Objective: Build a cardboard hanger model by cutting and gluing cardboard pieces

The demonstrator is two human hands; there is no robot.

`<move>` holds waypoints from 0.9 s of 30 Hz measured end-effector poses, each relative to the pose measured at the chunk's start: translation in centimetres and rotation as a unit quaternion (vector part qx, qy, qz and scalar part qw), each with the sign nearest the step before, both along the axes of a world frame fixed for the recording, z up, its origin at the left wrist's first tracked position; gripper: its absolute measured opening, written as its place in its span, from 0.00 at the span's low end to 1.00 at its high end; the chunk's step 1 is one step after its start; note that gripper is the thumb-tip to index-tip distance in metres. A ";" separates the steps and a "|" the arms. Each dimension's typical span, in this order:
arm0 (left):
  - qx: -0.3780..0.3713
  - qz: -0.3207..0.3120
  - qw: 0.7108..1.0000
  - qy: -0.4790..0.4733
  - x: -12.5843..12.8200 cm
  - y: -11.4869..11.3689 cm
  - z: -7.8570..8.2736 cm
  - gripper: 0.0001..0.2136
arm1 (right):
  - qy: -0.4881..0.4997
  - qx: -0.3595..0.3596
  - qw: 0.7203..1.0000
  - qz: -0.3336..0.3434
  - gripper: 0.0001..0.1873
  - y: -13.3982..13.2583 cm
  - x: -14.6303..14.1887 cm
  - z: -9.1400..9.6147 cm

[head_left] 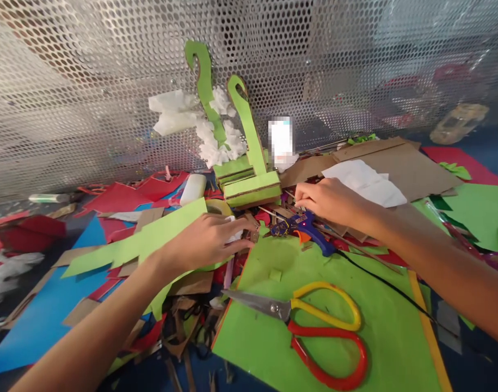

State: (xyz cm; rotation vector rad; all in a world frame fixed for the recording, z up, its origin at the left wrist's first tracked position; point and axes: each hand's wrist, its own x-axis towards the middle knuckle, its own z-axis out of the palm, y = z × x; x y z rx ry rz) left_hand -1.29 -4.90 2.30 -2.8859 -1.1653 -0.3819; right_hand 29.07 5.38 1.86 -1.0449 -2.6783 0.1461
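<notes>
I have a perforated metal panel (pixel 110 109) filling the back of my view. Below it, nearest me, lies a green board (pixel 389 321) with an orange edge, and a blue sheet (pixel 40 305) spreads off to the left under scraps. To the right, behind my arm, is a stack of brown cardboard (pixel 389 158). Two green hooked pieces (pixel 249 125) stand tilted by the panel; the front one rises from a green box-like base, and white ruffled material (pixel 208 144) gathers about the rear one. Scissors (pixel 278 310) with one yellow and one red handle rest on the board, blades partly parted and pointing left. A pale green cross-shaped piece (pixel 151 239) lies just behind my left wrist.

My left grip (pixel 208 239) is spread, thumb and forefinger apart, over the scraps. My right grip (pixel 320 198) is curled with its fingertips down, and from this angle I honestly cannot tell whether it pinches anything. Just in front of it is the blue glue gun (pixel 308 226), nozzle toward my left fingers, handle over the board's far edge, a small red light showing. A little green square (pixel 275 275) lies between nozzle and scissors.
</notes>
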 end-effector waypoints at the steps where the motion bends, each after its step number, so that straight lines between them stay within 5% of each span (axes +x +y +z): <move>1: 0.010 0.001 1.000 -0.001 0.0 0.0 -0.2 0.14 | -0.008 0.006 1.000 0.005 0.05 0.0 0.0 0.0; 8: 0.057 0.022 0.998 0.021 -0.1 0.1 -0.7 0.15 | -0.037 0.019 0.996 0.082 0.15 -0.3 0.0 -0.5; 13: 0.054 0.025 0.998 0.019 -0.5 0.5 -0.6 0.16 | -0.009 0.024 0.999 0.043 0.06 -0.3 0.2 -0.3; 15: 0.055 0.022 0.998 0.015 -0.7 0.6 -0.7 0.16 | 0.008 0.017 1.000 0.025 0.12 -1.0 0.0 0.4; 19: 0.061 0.019 0.998 -0.005 -1.1 0.7 -0.6 0.15 | -0.002 -0.077 0.983 0.166 0.06 -4.3 -1.4 1.6; 22: 0.053 0.016 0.998 -0.018 -1.2 0.6 -0.6 0.14 | -0.093 -0.096 0.952 0.274 0.14 -7.3 -2.9 1.4; 27: 0.012 0.016 0.999 -0.028 -1.0 0.6 -0.8 0.14 | -0.164 -0.101 0.946 0.262 0.13 -9.5 -4.3 0.1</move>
